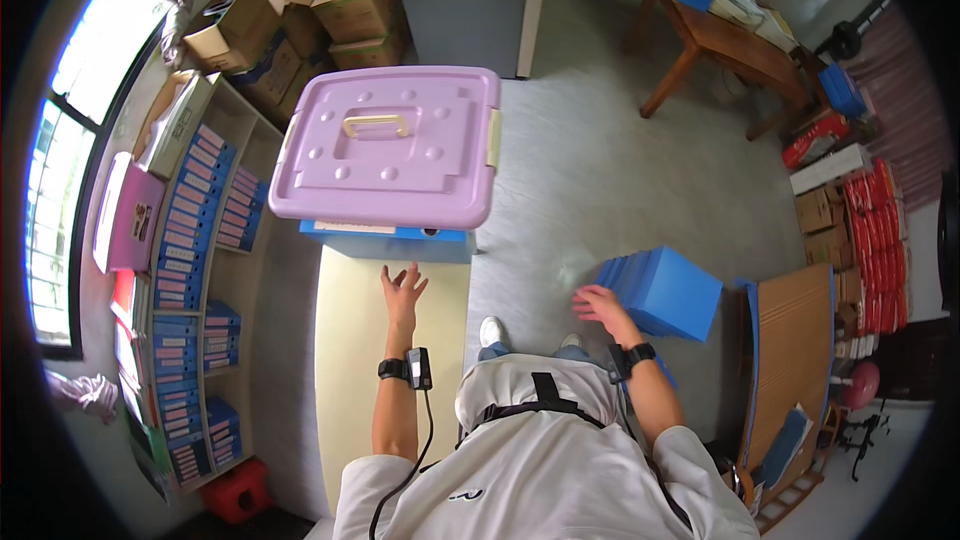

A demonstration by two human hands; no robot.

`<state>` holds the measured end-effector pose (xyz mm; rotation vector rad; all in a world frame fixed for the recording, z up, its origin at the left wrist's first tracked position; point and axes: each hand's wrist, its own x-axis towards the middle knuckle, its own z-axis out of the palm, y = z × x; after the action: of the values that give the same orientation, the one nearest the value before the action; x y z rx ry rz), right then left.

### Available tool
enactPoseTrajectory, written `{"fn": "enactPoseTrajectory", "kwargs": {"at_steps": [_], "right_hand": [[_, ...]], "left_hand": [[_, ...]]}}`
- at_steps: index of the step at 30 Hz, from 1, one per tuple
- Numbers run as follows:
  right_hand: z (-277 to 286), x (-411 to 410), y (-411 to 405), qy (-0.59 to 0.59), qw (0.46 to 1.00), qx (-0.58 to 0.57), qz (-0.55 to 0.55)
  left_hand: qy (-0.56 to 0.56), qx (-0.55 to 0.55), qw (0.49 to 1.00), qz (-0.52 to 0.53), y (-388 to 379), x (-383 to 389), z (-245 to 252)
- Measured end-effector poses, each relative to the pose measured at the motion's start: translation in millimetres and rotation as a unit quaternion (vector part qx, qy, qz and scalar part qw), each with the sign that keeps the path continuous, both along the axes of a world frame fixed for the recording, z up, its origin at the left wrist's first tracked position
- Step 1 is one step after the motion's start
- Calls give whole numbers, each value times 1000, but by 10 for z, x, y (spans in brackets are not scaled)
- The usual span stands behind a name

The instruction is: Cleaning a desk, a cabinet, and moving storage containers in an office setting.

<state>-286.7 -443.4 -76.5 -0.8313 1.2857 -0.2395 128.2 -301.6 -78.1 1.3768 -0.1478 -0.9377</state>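
Note:
My left hand [403, 289] is over the cream tabletop [390, 330], fingers spread and holding nothing. Just beyond its fingertips stands a blue file box [397, 240], partly hidden under a lilac plastic storage bin lid [382, 187] with a cream carrying handle [375, 125] and side latches. My right hand [600, 305] is to the right of the table, its fingers apart, with nothing in it. Beside it is a row of blue file boxes [675, 292]; whether the hand touches them I cannot tell.
At the left, a shelf [214, 277] holds many blue binders [180, 232]. Cardboard boxes [360, 4] are piled behind the table. A wooden table [720, 45] stands at the back right. Leaning at the right is a large cardboard sheet [787, 360], near stacked red packages [874, 255].

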Motion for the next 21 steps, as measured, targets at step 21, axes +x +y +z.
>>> {"fn": "enactPoseTrajectory", "kwargs": {"at_steps": [21], "right_hand": [[-2335,-5629,0,159,931,72,-320]], "left_hand": [[-242,195,751,-583,-2044,-4865,-1374]]}}
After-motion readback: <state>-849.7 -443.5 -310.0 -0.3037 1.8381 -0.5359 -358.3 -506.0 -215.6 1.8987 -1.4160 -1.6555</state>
